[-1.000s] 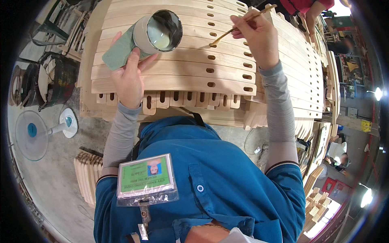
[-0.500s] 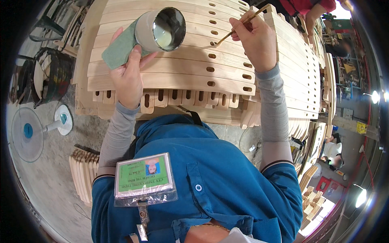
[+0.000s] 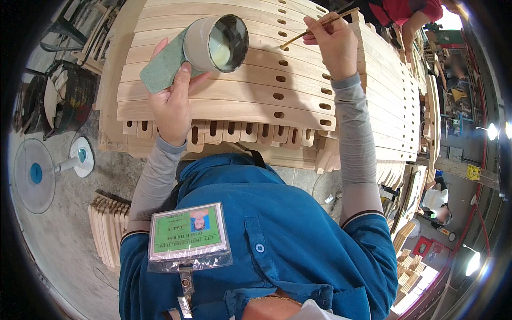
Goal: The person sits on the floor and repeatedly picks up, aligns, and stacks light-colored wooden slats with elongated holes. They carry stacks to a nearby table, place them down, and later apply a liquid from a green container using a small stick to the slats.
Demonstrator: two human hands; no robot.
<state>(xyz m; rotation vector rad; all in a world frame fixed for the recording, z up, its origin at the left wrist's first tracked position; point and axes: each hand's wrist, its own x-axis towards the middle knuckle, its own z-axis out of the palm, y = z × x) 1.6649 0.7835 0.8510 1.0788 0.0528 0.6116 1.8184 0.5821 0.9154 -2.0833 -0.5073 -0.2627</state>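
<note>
My left hand (image 3: 175,109) is closed around a flat green pad (image 3: 164,65) and a whitish cup (image 3: 198,46), which is tilted so its dark-stained inside shows. Pale, creamy liquid (image 3: 219,49) lies in the cup. Between the fingertips of my right hand (image 3: 337,47) is a thin brush (image 3: 306,35), pinched near its middle. Its tip is at one of the oval slots in the pale wooden slats (image 3: 224,100). The slats lie side by side beneath both hands, each with slots near its right end.
More slotted slats (image 3: 392,101) are stacked on the right, and wooden pieces (image 3: 109,226) stand at lower left. A fan (image 3: 36,173) is on the floor at left, near a dark bin (image 3: 69,98). Another person's arm (image 3: 413,29) reaches in at upper right.
The brush and my right hand have shifted up to a slot farther away. The cup, with my left hand, has moved slightly right and down.
</note>
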